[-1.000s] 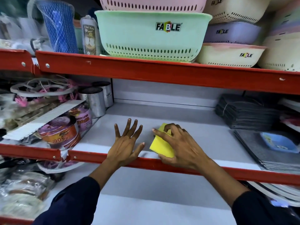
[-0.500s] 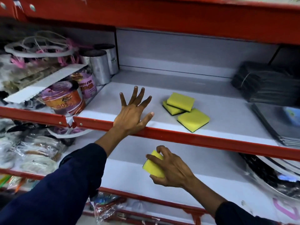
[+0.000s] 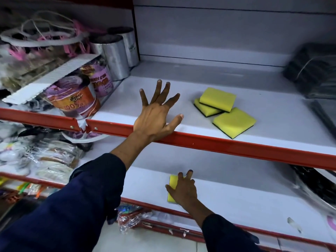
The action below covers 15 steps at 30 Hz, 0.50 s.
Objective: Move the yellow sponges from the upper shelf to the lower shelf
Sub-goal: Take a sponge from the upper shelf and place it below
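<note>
Three yellow sponges with dark undersides lie on the upper shelf (image 3: 272, 113): one sponge (image 3: 217, 99) rests on top of a second sponge (image 3: 204, 109), and a third sponge (image 3: 234, 121) sits nearer the red front rail. A fourth yellow sponge (image 3: 172, 188) lies on the lower shelf (image 3: 245, 197) under my right hand (image 3: 183, 190), whose fingers are curled over it. My left hand (image 3: 157, 113) rests on the upper shelf's red rail, fingers spread, holding nothing.
Left of the upper shelf stand metal cans (image 3: 115, 60), labelled scrubber packs (image 3: 76, 100) and a white corrugated strip (image 3: 49, 79). Dark folded cloths (image 3: 314, 70) fill the right end. Plastic-wrapped goods (image 3: 45, 157) crowd the lower left, and dark trays (image 3: 318, 188) the lower right.
My right hand carried one sponge off the upper shelf down to the lower shelf and now presses it flat there. My left hand stayed on the rail. The view tilted downward.
</note>
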Motion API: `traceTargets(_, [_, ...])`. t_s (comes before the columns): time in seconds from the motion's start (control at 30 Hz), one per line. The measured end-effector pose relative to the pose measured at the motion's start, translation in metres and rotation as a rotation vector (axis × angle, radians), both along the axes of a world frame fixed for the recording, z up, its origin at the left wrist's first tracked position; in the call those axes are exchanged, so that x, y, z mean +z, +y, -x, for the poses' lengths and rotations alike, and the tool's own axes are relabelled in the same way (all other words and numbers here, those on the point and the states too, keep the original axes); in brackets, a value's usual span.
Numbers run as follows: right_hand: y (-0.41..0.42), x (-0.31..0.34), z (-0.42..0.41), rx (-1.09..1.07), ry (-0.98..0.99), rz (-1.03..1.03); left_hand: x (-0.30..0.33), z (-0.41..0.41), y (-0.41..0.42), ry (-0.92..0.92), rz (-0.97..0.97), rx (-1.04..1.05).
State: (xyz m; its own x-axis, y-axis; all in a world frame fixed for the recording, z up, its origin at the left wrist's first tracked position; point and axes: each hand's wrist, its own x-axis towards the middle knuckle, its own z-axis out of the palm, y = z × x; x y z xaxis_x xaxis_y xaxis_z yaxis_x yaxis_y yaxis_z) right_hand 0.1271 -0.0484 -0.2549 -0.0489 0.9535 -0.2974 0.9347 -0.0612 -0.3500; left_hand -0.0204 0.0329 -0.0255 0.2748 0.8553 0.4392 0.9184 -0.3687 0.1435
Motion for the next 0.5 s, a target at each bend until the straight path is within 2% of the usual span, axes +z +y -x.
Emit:
traceTargets(0.17, [-0.003,-0.006,-0.001,0.012,-0.048,0.047,0.0,0.001,0.001,0.008,0.001,0.01])
traceTargets(0.23, [-0.004,0.0,-0.003,0.058,-0.086,-0.002,0.0,0.001,0.001,0.01,0.004,0.015])
traceTargets(0.33, [-0.006,0.021,-0.008,0.174,-0.057,-0.181,0.0,0.0,0.0,0.005,0.02,0.024])
traceTargets(0.5, [-0.013,0.088,-0.022,0.384,0.144,-0.578,0.002,0.0,-0.003,-0.006,0.029,0.028])
